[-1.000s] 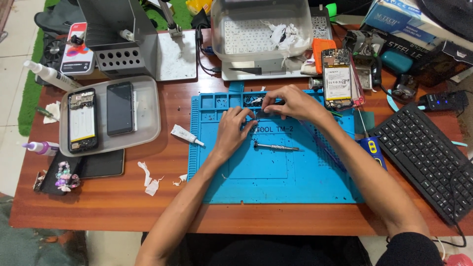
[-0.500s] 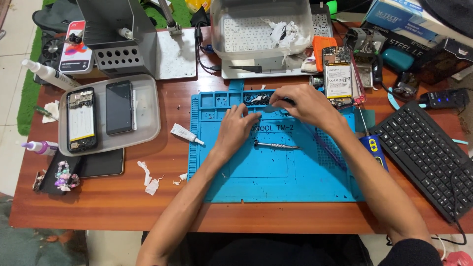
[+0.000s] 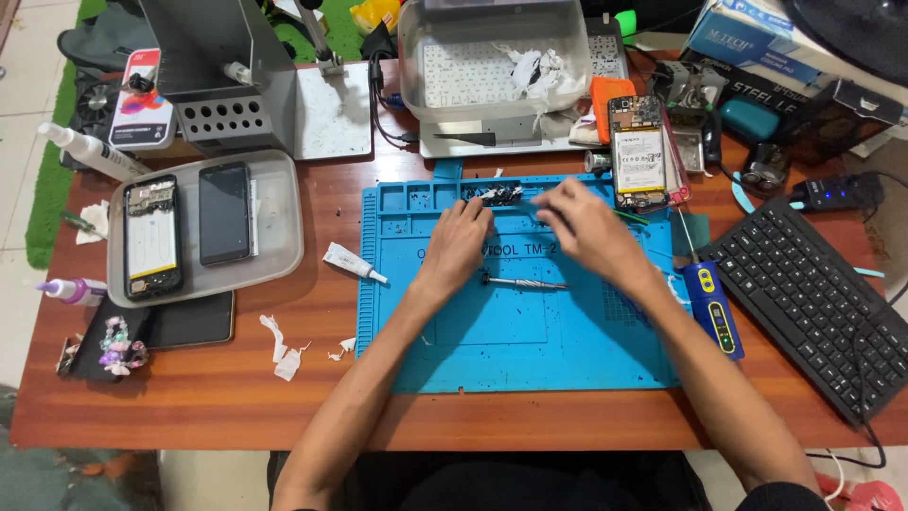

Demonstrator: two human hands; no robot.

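Since a moment ago the right hand is sliding left along the top of the blue mat, fingers blurred so its grip cannot be told, while the left hand is resting open-fingered beside the small dark parts in the mat's tray, the screwdriver lying untouched below.

At the upper right of the frame a blue and white cardboard box lies tilted. At upper left a white card package with red and blue print leans on my grey stand. In my grey tray at left, a black phone's dark screen faces up.
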